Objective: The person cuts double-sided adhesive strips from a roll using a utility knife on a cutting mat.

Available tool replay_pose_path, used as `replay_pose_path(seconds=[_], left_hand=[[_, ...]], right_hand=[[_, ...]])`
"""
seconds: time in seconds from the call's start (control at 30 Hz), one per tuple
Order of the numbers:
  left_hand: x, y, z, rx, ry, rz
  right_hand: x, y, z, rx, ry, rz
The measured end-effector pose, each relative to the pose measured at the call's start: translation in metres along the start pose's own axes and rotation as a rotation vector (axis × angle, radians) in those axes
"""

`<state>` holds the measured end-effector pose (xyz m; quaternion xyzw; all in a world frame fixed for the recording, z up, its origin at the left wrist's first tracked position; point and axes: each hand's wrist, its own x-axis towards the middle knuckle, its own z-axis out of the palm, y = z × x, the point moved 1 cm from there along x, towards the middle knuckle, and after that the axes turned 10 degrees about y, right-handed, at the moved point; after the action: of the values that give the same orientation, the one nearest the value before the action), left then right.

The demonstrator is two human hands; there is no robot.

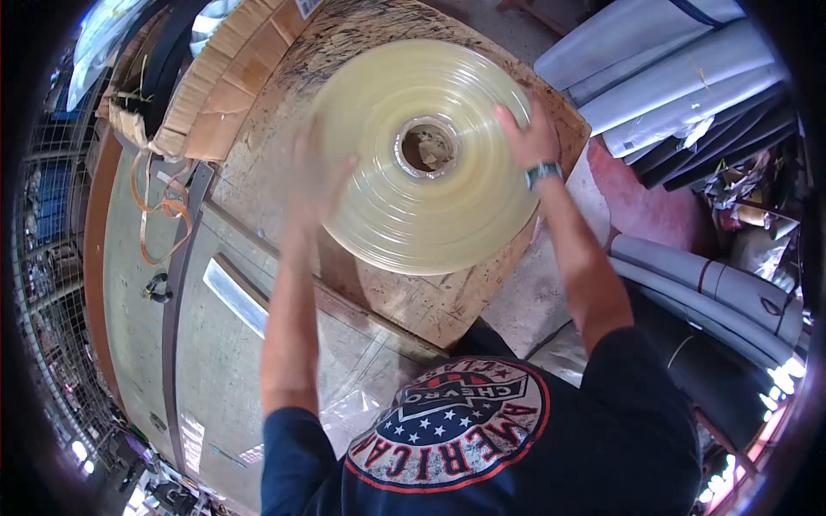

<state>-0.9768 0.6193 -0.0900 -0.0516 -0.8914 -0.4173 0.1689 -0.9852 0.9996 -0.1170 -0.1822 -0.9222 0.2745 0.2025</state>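
Observation:
A large translucent yellowish roll [413,219] lies flat on a worn wooden board [439,314], its round hollow core facing up. My left hand [318,176] is at the roll's left edge, blurred by motion, so its fingers are hard to make out. On the opposite side, my right hand [529,133] rests on the roll's upper right edge with thumb and fingers spread. A band is round the right wrist.
A cardboard box [232,82] stands at the upper left, with an orange strap [138,202] hanging beside it. A metal bar [234,294] lies on the lower left surface. Grey rolls [662,69] and dark rolls [723,138] are stacked on the right.

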Motion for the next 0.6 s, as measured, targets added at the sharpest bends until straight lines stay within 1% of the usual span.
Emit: replay_pose_path(seconds=[0.03, 0.07, 0.13, 0.17, 0.23, 0.3, 0.33, 0.37, 0.4, 0.43, 0.47, 0.5, 0.53, 0.57, 0.6], left_hand=[[0.020, -0.006, 0.002, -0.104, -0.018, 0.012], [0.035, -0.007, 0.002, -0.007, 0.037, -0.021], [0.056, -0.005, -0.002, 0.183, 0.144, -0.077], [0.056, -0.002, -0.006, 0.162, 0.220, -0.092], [0.037, 0.004, -0.017, 0.126, 0.348, -0.112], [-0.018, 0.027, -0.031, 0.183, 0.411, -0.139], [-0.053, 0.033, -0.023, 0.156, 0.402, -0.198], [-0.085, 0.039, -0.011, 0.130, 0.387, -0.269], [-0.096, 0.050, 0.002, 0.203, 0.372, -0.277], [-0.103, 0.059, 0.016, 0.275, 0.359, -0.283], [-0.109, 0.065, 0.024, 0.343, 0.342, -0.285], [-0.107, 0.066, 0.025, 0.304, 0.292, -0.290], [-0.096, 0.065, 0.022, 0.262, 0.258, -0.292], [-0.085, 0.059, 0.015, 0.229, 0.225, -0.293], [-0.072, 0.050, 0.010, 0.171, 0.174, -0.245]], right_hand=[[-0.021, 0.004, -0.008, -0.041, 0.012, 0.049], [-0.041, 0.005, -0.018, -0.079, 0.023, 0.100], [-0.063, 0.004, -0.036, -0.126, -0.051, 0.155], [-0.062, 0.004, -0.040, -0.144, -0.080, 0.183], [-0.024, 0.000, -0.030, -0.020, 0.091, 0.037], [0.033, -0.045, -0.024, 0.159, -0.069, -0.018], [0.059, -0.050, -0.002, 0.118, -0.060, -0.210], [0.080, -0.059, 0.015, 0.196, -0.185, -0.315], [0.090, -0.068, 0.031, 0.148, -0.291, -0.346], [0.100, -0.056, 0.076, 0.128, -0.378, -0.301], [0.094, -0.045, 0.079, 0.082, -0.394, -0.276], [0.088, -0.035, 0.081, 0.035, -0.411, -0.252], [0.082, -0.055, 0.038, -0.034, -0.354, -0.263], [0.071, -0.068, 0.013, -0.095, -0.299, -0.276], [0.053, -0.058, 0.013, -0.135, -0.079, -0.234]])
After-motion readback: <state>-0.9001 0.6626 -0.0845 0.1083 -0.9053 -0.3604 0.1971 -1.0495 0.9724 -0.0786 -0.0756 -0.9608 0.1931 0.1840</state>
